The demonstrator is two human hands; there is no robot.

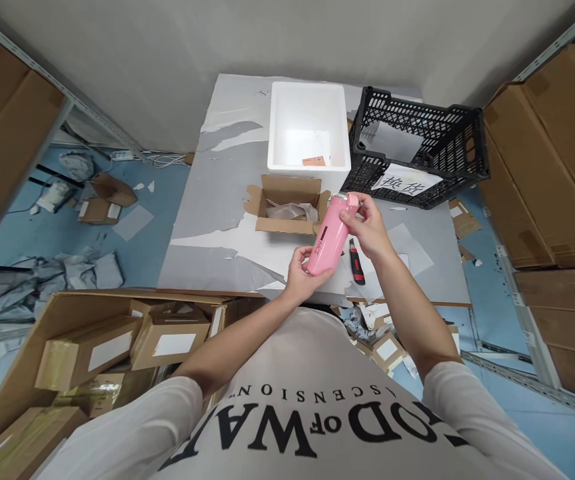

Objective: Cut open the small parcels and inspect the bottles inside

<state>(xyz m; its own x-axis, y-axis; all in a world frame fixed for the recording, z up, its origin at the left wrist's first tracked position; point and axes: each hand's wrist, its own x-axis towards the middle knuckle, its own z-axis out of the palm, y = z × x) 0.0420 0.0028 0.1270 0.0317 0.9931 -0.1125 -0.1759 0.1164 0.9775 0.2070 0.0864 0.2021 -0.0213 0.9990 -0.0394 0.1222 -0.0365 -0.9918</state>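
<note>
A pink bottle [331, 237] with dark print on its side is held tilted over the table's front half. My left hand [303, 275] grips its base from below. Around its top end, near the lid, my right hand [368, 225] is closed. Just behind the bottle stands an opened small cardboard box [287, 225] with crumpled clear plastic wrap [292, 212] inside. A red and black utility knife [356, 262] lies on the table below my right hand.
At the back are a white foam box [308, 127] with an orange card inside and a black plastic crate [417, 143] with a paper sign. A large carton [117, 300] of packed boxes stands front left. Shelves with cartons [552, 160] flank the table [187, 247].
</note>
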